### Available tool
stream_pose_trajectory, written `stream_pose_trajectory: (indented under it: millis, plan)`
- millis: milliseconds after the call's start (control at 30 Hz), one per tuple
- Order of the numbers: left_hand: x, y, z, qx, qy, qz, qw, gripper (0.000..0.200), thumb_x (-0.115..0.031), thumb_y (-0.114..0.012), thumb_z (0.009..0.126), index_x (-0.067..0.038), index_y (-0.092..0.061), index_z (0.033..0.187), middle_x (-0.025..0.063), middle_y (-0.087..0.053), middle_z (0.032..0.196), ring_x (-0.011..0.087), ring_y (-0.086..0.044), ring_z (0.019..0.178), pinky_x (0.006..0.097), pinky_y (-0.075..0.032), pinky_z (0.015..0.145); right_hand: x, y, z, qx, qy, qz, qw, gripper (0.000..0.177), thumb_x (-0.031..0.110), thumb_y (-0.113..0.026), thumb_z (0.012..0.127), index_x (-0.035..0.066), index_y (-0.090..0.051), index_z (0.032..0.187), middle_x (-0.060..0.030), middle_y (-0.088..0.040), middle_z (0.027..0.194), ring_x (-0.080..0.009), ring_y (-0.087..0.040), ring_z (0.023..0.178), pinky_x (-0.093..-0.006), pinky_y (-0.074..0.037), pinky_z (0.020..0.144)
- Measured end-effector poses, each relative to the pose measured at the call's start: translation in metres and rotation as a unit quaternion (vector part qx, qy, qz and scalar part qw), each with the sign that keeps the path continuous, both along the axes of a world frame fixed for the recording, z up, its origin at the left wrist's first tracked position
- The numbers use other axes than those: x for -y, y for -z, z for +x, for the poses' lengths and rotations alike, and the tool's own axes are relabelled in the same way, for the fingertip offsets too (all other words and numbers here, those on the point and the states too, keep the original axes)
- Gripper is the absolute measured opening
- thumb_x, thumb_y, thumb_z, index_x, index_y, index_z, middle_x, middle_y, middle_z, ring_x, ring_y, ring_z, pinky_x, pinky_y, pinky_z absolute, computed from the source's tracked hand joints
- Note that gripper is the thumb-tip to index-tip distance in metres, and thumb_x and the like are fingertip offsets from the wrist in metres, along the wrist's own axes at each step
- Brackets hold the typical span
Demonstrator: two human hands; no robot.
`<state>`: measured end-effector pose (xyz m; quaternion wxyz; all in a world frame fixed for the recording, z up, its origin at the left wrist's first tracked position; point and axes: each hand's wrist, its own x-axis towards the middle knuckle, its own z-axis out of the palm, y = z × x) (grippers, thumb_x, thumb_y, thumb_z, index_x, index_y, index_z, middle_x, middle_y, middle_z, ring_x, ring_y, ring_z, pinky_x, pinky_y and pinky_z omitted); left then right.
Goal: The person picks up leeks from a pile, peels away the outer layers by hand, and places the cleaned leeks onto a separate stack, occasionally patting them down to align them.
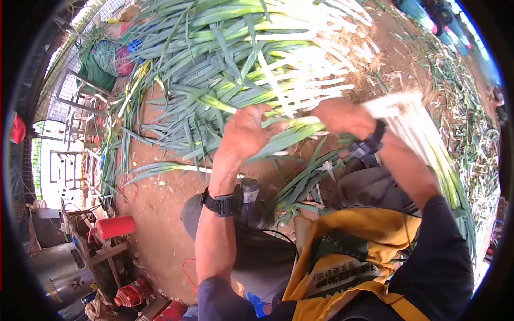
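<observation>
My left hand (246,128) is closed on the green leafy part of a leek (302,127), in front of the pile. Close by, my right hand (345,116) grips the same leek further along its stalk. White root ends (393,105) stick out to the right of that hand, partly blurred and overexposed. Just beyond both hands lies a big heap of leeks (214,59), leaves to the left and roots to the right. A single leek (184,167) lies on the ground beside my left forearm.
More leeks (439,155) are laid beside my right arm, with loose leaf trimmings (466,107) beyond. Trimmed leaves (305,179) lie near my knees on the brown floor (160,214). At left are a red canister (116,227), a metal cylinder (59,273) and metal frames (80,101).
</observation>
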<state>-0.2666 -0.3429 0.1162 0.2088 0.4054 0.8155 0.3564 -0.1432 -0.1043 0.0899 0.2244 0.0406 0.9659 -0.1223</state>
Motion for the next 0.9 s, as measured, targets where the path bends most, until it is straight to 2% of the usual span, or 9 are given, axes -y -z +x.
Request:
stream_pose_trajectory:
  millis: [167, 200, 367, 467, 533, 600, 700, 833, 900]
  plan:
    - [-0.027, -0.005, 0.028, -0.103, 0.097, 0.129, 0.981, 0.08, -0.035, -0.088, 0.078, 0.003, -0.055, 0.139, 0.0235, -0.061, 0.137, 0.0315, -0.057, 0.131, 0.0397, -0.043, 0.111, 0.0, -0.153, 0.047, -0.214, -0.209, 0.191, 0.935, 0.01, 0.009, -0.065, 0.079, 0.006, -0.069, 0.087, -0.0121, -0.069, 0.087, -0.0305, -0.067, 0.092, -0.0414, -0.052, 0.085]
    - [-0.036, -0.007, 0.035, -0.13, 0.124, 0.17, 0.969, 0.088, -0.041, -0.09, 0.071, 0.005, -0.055, 0.138, 0.0275, -0.059, 0.138, 0.0409, -0.054, 0.132, 0.041, -0.043, 0.111, 0.007, -0.173, 0.059, -0.276, -0.244, 0.194, 0.909, 0.008, 0.009, -0.066, 0.077, 0.006, -0.068, 0.083, -0.0102, -0.067, 0.084, -0.0281, -0.067, 0.092, -0.0383, -0.052, 0.086]
    - [-0.054, -0.044, 0.082, 0.081, 0.219, 0.255, 0.938, 0.069, -0.034, -0.088, 0.077, 0.005, -0.062, 0.128, 0.0218, -0.07, 0.119, 0.0322, -0.062, 0.12, 0.0401, -0.044, 0.106, 0.064, -0.24, 0.084, -0.323, -0.324, 0.186, 0.87, 0.006, 0.011, -0.066, 0.077, 0.007, -0.066, 0.082, -0.0059, -0.066, 0.085, -0.0225, -0.066, 0.094, -0.0348, -0.05, 0.09]
    - [-0.044, -0.038, 0.093, 0.109, 0.173, 0.298, 0.932, 0.054, -0.028, -0.082, 0.087, 0.004, -0.063, 0.126, 0.0174, -0.072, 0.115, 0.0273, -0.065, 0.111, 0.0407, -0.047, 0.102, 0.071, -0.243, 0.078, -0.247, -0.326, 0.214, 0.887, 0.026, 0.015, -0.063, 0.079, 0.01, -0.066, 0.104, -0.0046, -0.066, 0.101, -0.023, -0.062, 0.111, -0.0418, -0.045, 0.105]
    - [-0.04, -0.015, 0.086, 0.135, 0.099, 0.326, 0.93, 0.048, -0.026, -0.078, 0.092, 0.004, -0.063, 0.126, 0.0154, -0.072, 0.115, 0.0251, -0.065, 0.108, 0.0402, -0.049, 0.099, 0.082, -0.241, 0.079, -0.403, -0.318, 0.206, 0.833, 0.035, 0.014, -0.063, 0.079, 0.009, -0.064, 0.114, -0.0077, -0.068, 0.109, -0.0242, -0.06, 0.117, -0.0442, -0.042, 0.108]
    - [-0.027, -0.031, 0.076, 0.19, 0.069, 0.32, 0.926, 0.045, -0.025, -0.075, 0.095, 0.004, -0.062, 0.126, 0.0132, -0.071, 0.114, 0.0225, -0.065, 0.105, 0.0386, -0.051, 0.095, 0.092, -0.243, 0.093, -0.495, -0.286, 0.15, 0.806, 0.046, 0.012, -0.064, 0.082, 0.007, -0.061, 0.128, -0.0143, -0.065, 0.126, -0.0278, -0.058, 0.123, -0.0438, -0.039, 0.113]
    - [-0.01, -0.047, 0.068, 0.3, 0.041, 0.309, 0.902, 0.041, -0.025, -0.071, 0.099, 0.003, -0.061, 0.128, 0.008, -0.07, 0.11, 0.0145, -0.064, 0.098, 0.0312, -0.054, 0.084, 0.09, -0.197, 0.11, -0.606, -0.026, -0.041, 0.794, 0.04, 0.014, -0.067, 0.09, 0.005, -0.059, 0.128, -0.0133, -0.063, 0.124, -0.029, -0.06, 0.115, -0.0408, -0.047, 0.102]
    - [-0.01, -0.036, 0.072, 0.329, 0.0, 0.347, 0.878, 0.041, -0.028, -0.07, 0.1, 0.002, -0.061, 0.127, 0.0058, -0.069, 0.109, 0.0134, -0.063, 0.095, 0.0294, -0.054, 0.081, 0.087, -0.088, 0.068, -0.474, 0.219, -0.475, 0.708, 0.044, 0.025, -0.069, 0.098, -0.001, -0.057, 0.131, -0.012, -0.066, 0.119, -0.0202, -0.059, 0.112, -0.0362, -0.046, 0.098]
    - [-0.013, -0.017, 0.07, 0.331, -0.047, 0.358, 0.872, 0.042, -0.03, -0.07, 0.101, 0.002, -0.06, 0.127, 0.0059, -0.068, 0.11, 0.0136, -0.063, 0.095, 0.0297, -0.054, 0.08, 0.119, -0.079, 0.059, -0.417, 0.249, -0.531, 0.695, 0.045, 0.026, -0.069, 0.098, 0.0, -0.057, 0.133, -0.0105, -0.066, 0.117, -0.0221, -0.059, 0.11, -0.0342, -0.047, 0.1]
